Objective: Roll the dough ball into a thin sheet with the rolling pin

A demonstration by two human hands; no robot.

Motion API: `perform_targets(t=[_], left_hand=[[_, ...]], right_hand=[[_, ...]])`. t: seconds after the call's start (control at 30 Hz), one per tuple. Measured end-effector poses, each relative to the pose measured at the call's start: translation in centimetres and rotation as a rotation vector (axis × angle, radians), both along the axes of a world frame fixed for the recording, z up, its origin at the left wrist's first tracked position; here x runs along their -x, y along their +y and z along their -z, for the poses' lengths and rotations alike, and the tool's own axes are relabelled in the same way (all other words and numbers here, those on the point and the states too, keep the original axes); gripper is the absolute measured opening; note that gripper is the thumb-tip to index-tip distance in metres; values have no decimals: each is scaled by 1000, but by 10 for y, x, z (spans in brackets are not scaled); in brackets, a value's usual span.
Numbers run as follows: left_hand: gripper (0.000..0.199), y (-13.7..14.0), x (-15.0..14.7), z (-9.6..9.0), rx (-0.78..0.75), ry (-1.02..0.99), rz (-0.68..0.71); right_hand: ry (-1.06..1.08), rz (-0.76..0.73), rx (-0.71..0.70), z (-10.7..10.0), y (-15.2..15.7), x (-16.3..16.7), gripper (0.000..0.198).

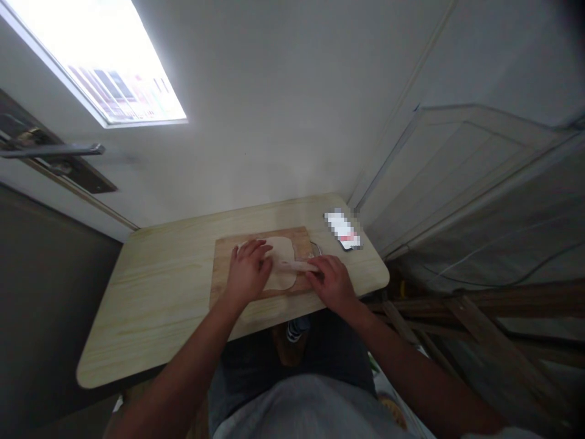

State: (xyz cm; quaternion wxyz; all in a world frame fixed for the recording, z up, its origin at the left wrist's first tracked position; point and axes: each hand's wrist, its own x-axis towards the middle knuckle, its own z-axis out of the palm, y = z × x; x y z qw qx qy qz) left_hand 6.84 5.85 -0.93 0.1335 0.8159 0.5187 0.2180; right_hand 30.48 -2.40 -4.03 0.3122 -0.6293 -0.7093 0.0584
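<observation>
A flat sheet of pale dough (284,249) lies on a wooden cutting board (221,277). Across its right part rests a slim, light rolling pin (299,266). My right hand (336,283) is closed on the pin's right end, beyond the edge of the dough. Over the left side of the sheet is my left hand (249,268), its fingers stretched out and the thumb near the pin's left end. Whether the left palm touches the pin or only the dough I cannot tell, and part of the dough is hidden beneath that hand.
The board sits on a pale wood-grain table (155,286) against a white door. A phone (342,230) lies at the table's back right, its screen blurred out. At the far left is a metal door handle (55,150). Wooden bars (493,311) stand to the right.
</observation>
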Motion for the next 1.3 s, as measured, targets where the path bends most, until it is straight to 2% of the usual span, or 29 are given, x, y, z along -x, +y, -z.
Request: perform_targets(t=[0.17, 0.37, 0.7, 0.83, 1.0, 1.17, 1.3], left_hand=[[35, 19, -28, 2, -8, 82, 44], [42, 16, -33, 5, 3, 119, 116], [46, 14, -38, 12, -90, 136, 60], [46, 21, -41, 9, -98, 198, 54], [46, 52, -58, 7, -59, 237, 42], [45, 75, -71, 10, -15, 251, 32], [44, 59, -64, 11, -46, 242, 31]], right_hand=[[58, -17, -19, 3, -6, -5, 27], [100, 1, -16, 0, -20, -9, 24], [32, 210, 88, 4, -33, -18, 37], [-7, 295, 64, 7, -24, -18, 38], [15, 385, 14, 9, 6, -25, 43], [-21, 405, 126, 2, 18, -30, 48], [38, 385, 221, -2, 1, -28, 48]])
